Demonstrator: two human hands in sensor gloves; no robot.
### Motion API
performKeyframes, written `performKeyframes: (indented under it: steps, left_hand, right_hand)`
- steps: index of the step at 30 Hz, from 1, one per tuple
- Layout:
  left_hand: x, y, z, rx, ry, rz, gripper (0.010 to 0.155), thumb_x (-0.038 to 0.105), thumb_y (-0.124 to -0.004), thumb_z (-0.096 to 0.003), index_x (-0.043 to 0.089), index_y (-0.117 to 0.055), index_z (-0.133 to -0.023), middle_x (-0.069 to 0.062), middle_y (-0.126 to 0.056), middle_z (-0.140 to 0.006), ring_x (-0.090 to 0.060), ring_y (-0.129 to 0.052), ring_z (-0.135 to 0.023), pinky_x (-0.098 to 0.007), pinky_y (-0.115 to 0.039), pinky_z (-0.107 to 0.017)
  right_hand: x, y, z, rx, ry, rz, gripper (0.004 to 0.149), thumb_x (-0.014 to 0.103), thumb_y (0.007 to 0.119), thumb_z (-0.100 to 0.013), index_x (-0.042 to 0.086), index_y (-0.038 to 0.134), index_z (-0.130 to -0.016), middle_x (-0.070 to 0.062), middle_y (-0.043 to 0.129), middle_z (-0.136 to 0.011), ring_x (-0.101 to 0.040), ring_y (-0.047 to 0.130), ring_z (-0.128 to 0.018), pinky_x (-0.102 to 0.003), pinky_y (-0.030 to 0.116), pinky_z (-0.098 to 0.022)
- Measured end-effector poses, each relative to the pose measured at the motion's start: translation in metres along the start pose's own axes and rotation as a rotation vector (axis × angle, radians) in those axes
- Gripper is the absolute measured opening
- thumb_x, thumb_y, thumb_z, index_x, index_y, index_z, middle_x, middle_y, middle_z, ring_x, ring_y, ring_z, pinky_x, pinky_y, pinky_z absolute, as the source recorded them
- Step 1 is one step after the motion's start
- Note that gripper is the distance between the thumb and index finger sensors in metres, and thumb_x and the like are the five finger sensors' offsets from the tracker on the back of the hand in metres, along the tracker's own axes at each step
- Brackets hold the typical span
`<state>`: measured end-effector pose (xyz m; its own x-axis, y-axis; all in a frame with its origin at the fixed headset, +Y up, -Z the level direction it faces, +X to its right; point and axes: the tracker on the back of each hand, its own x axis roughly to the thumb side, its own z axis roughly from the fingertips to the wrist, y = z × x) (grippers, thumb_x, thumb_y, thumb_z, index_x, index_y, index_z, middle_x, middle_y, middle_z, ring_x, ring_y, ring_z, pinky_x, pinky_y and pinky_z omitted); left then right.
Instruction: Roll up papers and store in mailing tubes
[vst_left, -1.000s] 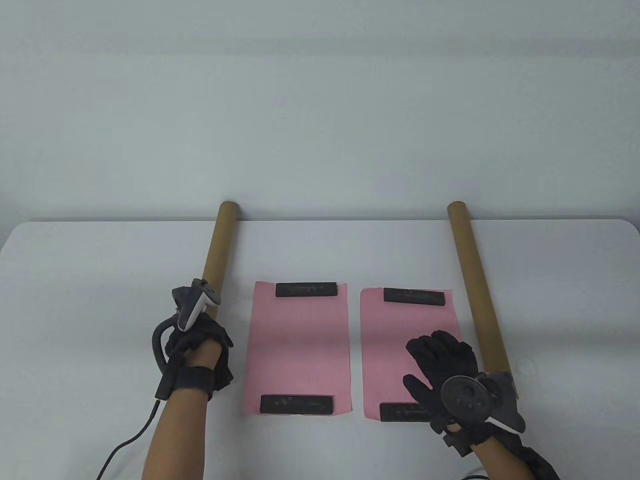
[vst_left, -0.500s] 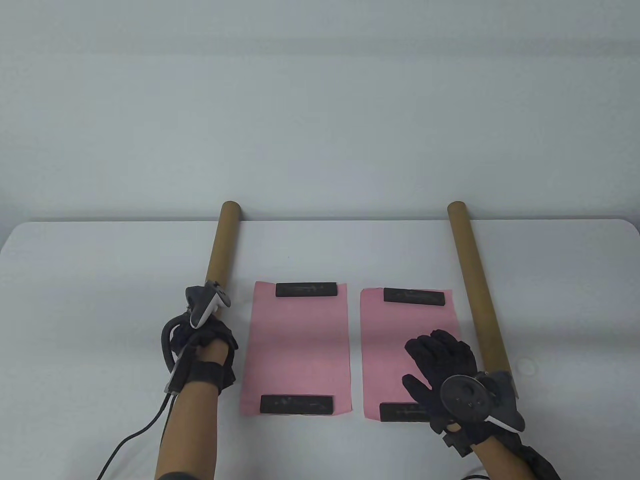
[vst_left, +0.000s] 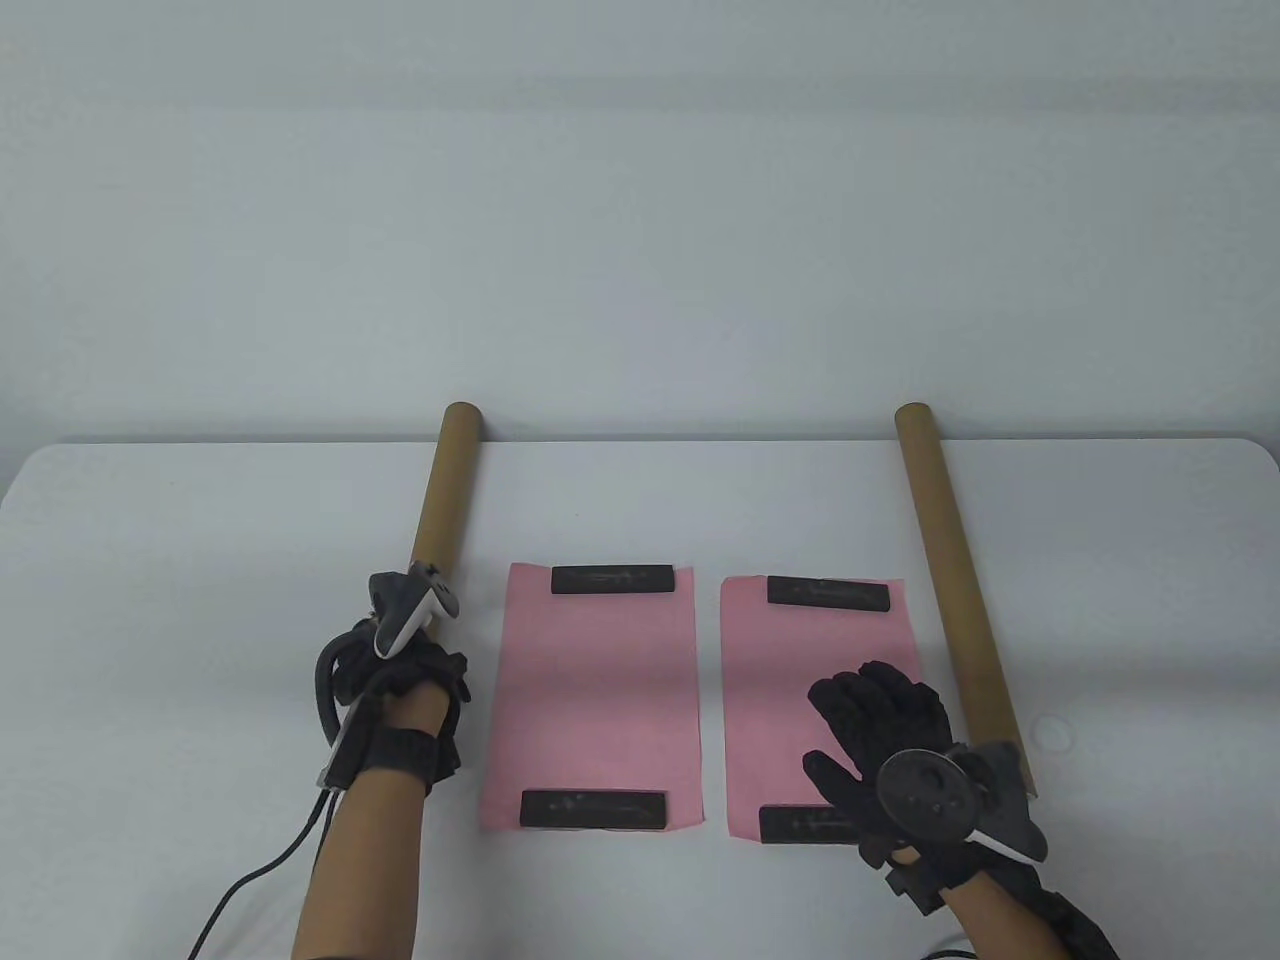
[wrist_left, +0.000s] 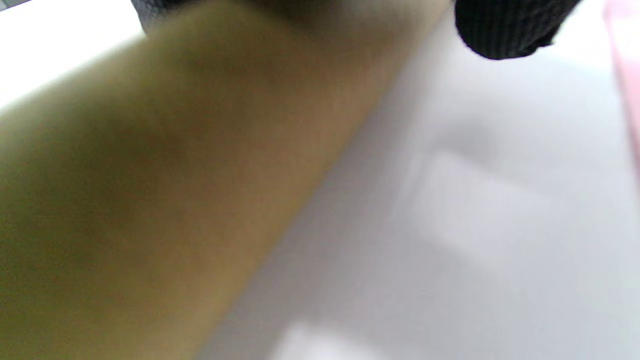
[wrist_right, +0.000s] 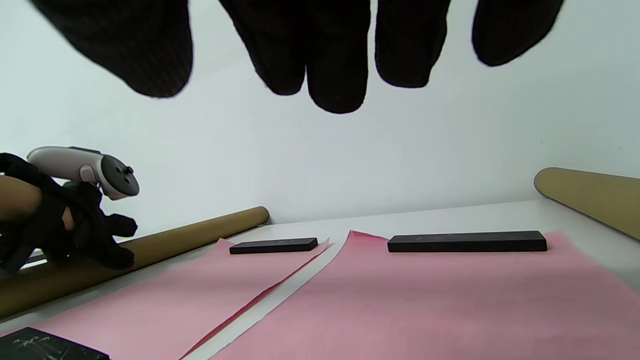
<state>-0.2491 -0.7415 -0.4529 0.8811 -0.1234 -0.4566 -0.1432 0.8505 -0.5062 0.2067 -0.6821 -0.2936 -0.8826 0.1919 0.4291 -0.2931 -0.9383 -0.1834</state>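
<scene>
Here the left hand (vst_left: 400, 675) lies at the near end of the left mailing tube (vst_left: 441, 500), with its fingers curled down around the tube; in the left wrist view the brown tube fills most of the picture and one gloved fingertip (wrist_left: 505, 30) hangs beside it. The right hand (vst_left: 885, 735) is held flat over the near part of the right pink paper (vst_left: 815, 700), fingers straight and slightly spread, holding nothing; in the right wrist view its fingertips hang above the sheet without touching it.

The two pink papers lie side by side on the white table (vst_left: 200, 550), between the two tubes. The left pink paper (vst_left: 595, 690) is just beside the left hand, on its right. Each sheet carries a black bar at its far edge and one at its near edge, for example the far bar (vst_left: 610, 579) on the left sheet. The right mailing tube (vst_left: 950, 560) lies just beside the right paper, and its near end is next to the right wrist.
</scene>
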Motion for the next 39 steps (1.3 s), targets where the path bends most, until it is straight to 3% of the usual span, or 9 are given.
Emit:
performKeyframes:
  steps: [3, 8, 11, 16, 20, 23, 29, 34, 39]
  left_hand:
    - [-0.005, 0.015, 0.025, 0.118, -0.112, 0.006, 0.107, 0.070, -0.066, -0.0378, 0.024, 0.007, -0.100, -0.014, -0.009, -0.113, -0.051, -0.042, -0.109, -0.058, -0.056, -0.075]
    - [-0.020, 0.022, 0.081, 0.303, -0.382, 0.062, 0.102, 0.068, -0.070, -0.0382, 0.028, -0.003, -0.104, -0.009, -0.013, -0.116, -0.052, -0.031, -0.110, -0.063, -0.043, -0.077]
    - [-0.026, 0.012, 0.114, 0.420, -0.546, 0.026, 0.102, 0.067, -0.073, -0.0377, 0.028, -0.007, -0.105, -0.006, -0.017, -0.117, -0.052, -0.032, -0.110, -0.062, -0.042, -0.077]
    - [-0.029, -0.010, 0.153, 0.680, -0.670, -0.053, 0.105, 0.070, -0.076, -0.0334, 0.030, -0.015, -0.108, -0.002, -0.026, -0.118, -0.045, -0.037, -0.113, -0.058, -0.044, -0.079]
    - [-0.025, -0.024, 0.152, 0.651, -0.799, -0.033, 0.100, 0.071, -0.075, -0.0330, 0.032, -0.020, -0.108, -0.001, -0.030, -0.118, -0.043, -0.038, -0.113, -0.058, -0.045, -0.079]
    - [-0.026, -0.031, 0.150, 0.661, -0.789, -0.106, 0.099, 0.071, -0.074, -0.0330, 0.032, -0.022, -0.108, -0.001, -0.031, -0.118, -0.043, -0.040, -0.113, -0.057, -0.047, -0.079]
    - [-0.039, -0.025, 0.147, 0.691, -0.772, -0.056, 0.098, 0.071, -0.074, -0.0333, 0.031, -0.024, -0.108, -0.001, -0.031, -0.118, -0.042, -0.041, -0.113, -0.057, -0.047, -0.079]
    - [-0.039, -0.027, 0.146, 0.681, -0.783, -0.069, 0.096, 0.070, -0.074, -0.0345, 0.032, -0.026, -0.108, -0.001, -0.032, -0.118, -0.042, -0.042, -0.113, -0.057, -0.047, -0.079]
    - [-0.036, -0.030, 0.145, 0.712, -0.782, -0.115, 0.094, 0.066, -0.077, -0.0360, 0.031, -0.029, -0.108, -0.002, -0.035, -0.117, -0.041, -0.042, -0.112, -0.057, -0.047, -0.079]
  right_hand:
    - [0.000, 0.000, 0.000, 0.006, -0.002, 0.001, 0.070, 0.054, 0.077, -0.051, 0.011, 0.068, -0.106, -0.019, 0.073, -0.107, -0.056, 0.066, -0.102, -0.077, 0.056, -0.065]
    - [0.000, 0.001, 0.001, 0.016, -0.004, -0.001, 0.071, 0.054, 0.077, -0.051, 0.011, 0.067, -0.107, -0.019, 0.072, -0.108, -0.055, 0.066, -0.102, -0.078, 0.053, -0.065]
    - [0.001, 0.001, 0.000, 0.027, -0.015, 0.004, 0.072, 0.054, 0.077, -0.051, 0.012, 0.066, -0.107, -0.019, 0.071, -0.109, -0.055, 0.065, -0.103, -0.077, 0.051, -0.066]
    - [0.002, -0.001, 0.000, 0.005, -0.035, 0.011, 0.072, 0.054, 0.077, -0.051, 0.013, 0.065, -0.108, -0.017, 0.069, -0.111, -0.054, 0.060, -0.107, -0.072, 0.046, -0.071]
    - [-0.001, -0.001, 0.001, 0.001, -0.037, 0.042, 0.073, 0.055, 0.077, -0.050, 0.014, 0.064, -0.109, -0.018, 0.067, -0.112, -0.054, 0.059, -0.107, -0.072, 0.045, -0.071]
    - [-0.002, -0.001, 0.001, 0.007, -0.033, 0.048, 0.073, 0.055, 0.077, -0.050, 0.014, 0.063, -0.110, -0.017, 0.066, -0.113, -0.054, 0.058, -0.108, -0.073, 0.045, -0.071]
    - [0.005, -0.007, -0.005, -0.009, -0.047, 0.099, 0.073, 0.055, 0.077, -0.050, 0.016, 0.062, -0.110, -0.015, 0.065, -0.114, -0.051, 0.060, -0.110, -0.073, 0.042, -0.073]
    - [0.031, -0.004, -0.036, 0.038, -0.103, 0.122, 0.074, 0.056, 0.078, -0.050, 0.016, 0.061, -0.111, -0.015, 0.064, -0.115, -0.051, 0.059, -0.110, -0.073, 0.043, -0.073]
    - [0.063, 0.035, -0.084, 0.216, -0.144, 0.160, 0.075, 0.056, 0.078, -0.050, 0.017, 0.061, -0.111, -0.013, 0.065, -0.115, -0.051, 0.059, -0.111, -0.075, 0.045, -0.073]
